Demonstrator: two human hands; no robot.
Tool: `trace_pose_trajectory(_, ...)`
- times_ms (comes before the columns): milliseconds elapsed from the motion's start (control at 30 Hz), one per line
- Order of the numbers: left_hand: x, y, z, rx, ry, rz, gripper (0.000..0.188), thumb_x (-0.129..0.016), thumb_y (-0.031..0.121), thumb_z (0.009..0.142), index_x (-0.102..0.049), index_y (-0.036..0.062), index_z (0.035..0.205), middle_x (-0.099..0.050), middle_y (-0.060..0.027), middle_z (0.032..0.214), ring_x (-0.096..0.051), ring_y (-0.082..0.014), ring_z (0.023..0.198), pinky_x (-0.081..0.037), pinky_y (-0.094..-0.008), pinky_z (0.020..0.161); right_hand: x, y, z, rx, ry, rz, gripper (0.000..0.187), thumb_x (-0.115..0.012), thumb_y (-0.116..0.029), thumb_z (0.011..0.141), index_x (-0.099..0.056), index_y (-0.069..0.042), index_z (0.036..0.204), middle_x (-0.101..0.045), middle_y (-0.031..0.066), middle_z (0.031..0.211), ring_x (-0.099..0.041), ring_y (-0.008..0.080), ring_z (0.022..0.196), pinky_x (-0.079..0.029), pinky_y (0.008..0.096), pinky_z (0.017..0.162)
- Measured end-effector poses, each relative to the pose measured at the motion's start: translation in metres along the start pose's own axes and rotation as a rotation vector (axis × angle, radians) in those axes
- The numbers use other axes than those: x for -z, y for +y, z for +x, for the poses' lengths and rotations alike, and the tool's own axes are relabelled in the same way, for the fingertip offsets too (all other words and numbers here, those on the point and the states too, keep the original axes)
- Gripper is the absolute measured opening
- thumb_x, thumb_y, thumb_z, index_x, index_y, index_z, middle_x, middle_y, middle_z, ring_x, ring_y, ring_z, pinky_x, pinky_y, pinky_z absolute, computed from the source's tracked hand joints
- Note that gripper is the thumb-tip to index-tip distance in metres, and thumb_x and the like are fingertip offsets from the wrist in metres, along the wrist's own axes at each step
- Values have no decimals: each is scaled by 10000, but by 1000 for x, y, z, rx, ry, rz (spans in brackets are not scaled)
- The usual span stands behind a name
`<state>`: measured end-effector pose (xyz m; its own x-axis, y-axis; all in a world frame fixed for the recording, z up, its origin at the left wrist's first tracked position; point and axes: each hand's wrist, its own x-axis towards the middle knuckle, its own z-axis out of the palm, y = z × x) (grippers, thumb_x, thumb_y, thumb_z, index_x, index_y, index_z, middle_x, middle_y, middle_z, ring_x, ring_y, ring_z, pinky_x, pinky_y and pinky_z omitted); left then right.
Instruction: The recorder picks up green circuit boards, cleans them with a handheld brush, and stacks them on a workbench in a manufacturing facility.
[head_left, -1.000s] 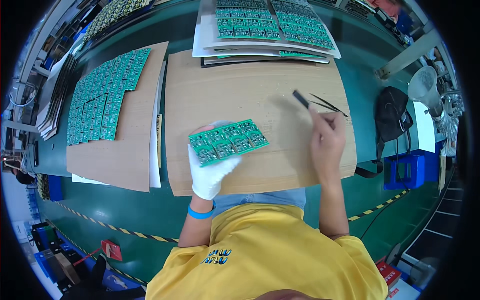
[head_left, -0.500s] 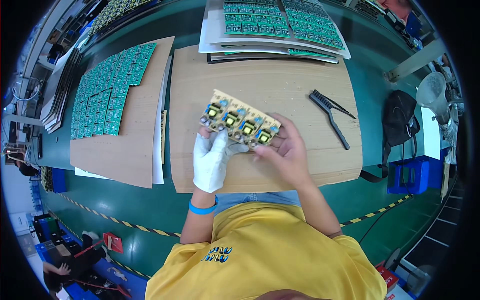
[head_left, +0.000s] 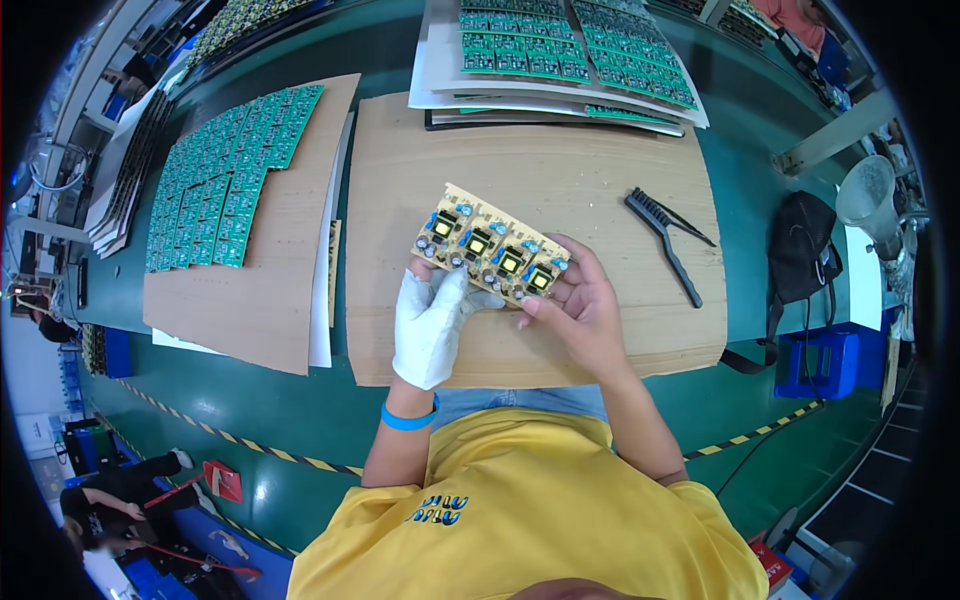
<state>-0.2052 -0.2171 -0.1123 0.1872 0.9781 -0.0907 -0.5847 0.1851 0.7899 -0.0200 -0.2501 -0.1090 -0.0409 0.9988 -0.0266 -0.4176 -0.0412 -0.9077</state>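
Both my hands hold up a tan circuit board panel (head_left: 492, 246), component side showing. Its repeated sections carry yellow-topped transformers, blue parts and small round capacitors. My left hand (head_left: 430, 325), in a white glove with a bare fingertip showing, is closed on the panel's lower left edge. The bare right hand (head_left: 580, 305) pinches the lower right corner, thumb in front and fingers behind. Beneath the panel lies a cardboard sheet (head_left: 400, 150). To the right on that sheet rest a black brush (head_left: 668, 245) and dark tweezers (head_left: 690, 222), touching or nearly so.
Green circuit boards (head_left: 215, 190) lie in rows on a second cardboard sheet (head_left: 235, 310) at left. More green boards (head_left: 525, 45) sit on stacked white sheets (head_left: 440, 80) at the back. A black bag (head_left: 800, 245) is at right. Another person (head_left: 110, 510) is at lower left.
The panel has tilted, so its component face shows more squarely, and it sits slightly farther right in view. Both hands keep their hold. The person at lower left has shifted posture.
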Motion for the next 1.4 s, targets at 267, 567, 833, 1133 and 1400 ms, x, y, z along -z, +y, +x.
trace_pose_trajectory(267,6,0,0,-44,-70,54,351,-599,-25,989,-469,68,1302,-613,-144,1304,-645,-259,1163,-591,-409,904,-4,9,-3,65,74,-74,611,-700,90,876,-413,-5,1408,-553,181,1305,-641,247,1128,-591,371,869)
trace_pose_trajectory(567,7,5,-6,-49,-91,279,824,-822,-4,804,-387,25,1503,-602,-159,1358,-614,-256,1239,-533,-382,1040,2,-6,-5,524,-43,-787,496,-760,-117,880,-579,-2,1327,-563,201,1338,-583,324,1255,-482,409,1041)
trace_pose_trajectory(833,7,14,-5,-65,-161,245,849,-758,1,837,-320,18,1564,-606,-135,1326,-627,-233,1185,-524,-375,1029,5,-11,-9,372,-195,-665,454,-628,-267,1000,-634,-28,1386,-610,215,1399,-583,323,1306,-462,410,1074)
trace_pose_trajectory(1133,-69,86,34,-168,-342,1217,765,-799,204,872,-433,-8,1509,-634,-173,1328,-658,-232,1148,-526,-340,989,17,8,-15,431,-74,-350,470,-519,-271,1067,-554,40,1419,-637,188,1357,-639,306,1215,-503,407,1029)
trace_pose_trajectory(1400,-126,119,153,-618,-509,1843,720,-773,424,874,-552,45,1444,-594,-221,1404,-597,-372,1264,-486,-425,1053,26,8,-10,271,113,315,530,-363,-382,1118,-500,38,1411,-639,196,1320,-654,338,1184,-558,477,938)
